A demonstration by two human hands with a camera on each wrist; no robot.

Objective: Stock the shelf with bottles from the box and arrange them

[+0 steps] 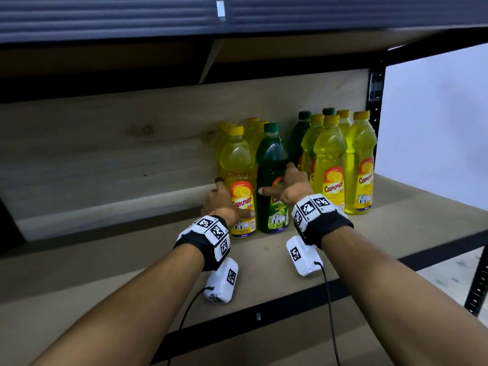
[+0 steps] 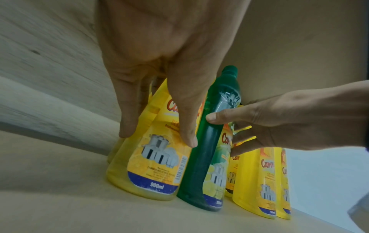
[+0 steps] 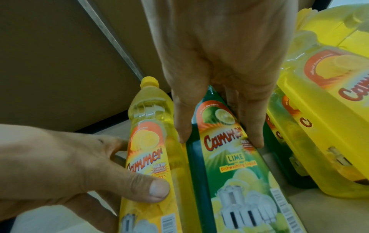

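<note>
Head view, frame centre: our left hand (image 1: 220, 203) grips the yellow bottle (image 1: 239, 180), our right hand (image 1: 286, 187) the green bottle (image 1: 272, 178); both upright, caps up on the shelf (image 1: 396, 223).

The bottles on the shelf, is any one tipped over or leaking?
No. Every yellow plastic bottle and green plastic bottle stands upright on the wooden shelf, capped, with no spill showing.

Glossy clear plastic bottles (image 1: 269, 178) with shiny printed labels; matt grainy wooden shelf board (image 1: 396, 220); matt black metal frame (image 1: 478, 281)
</note>
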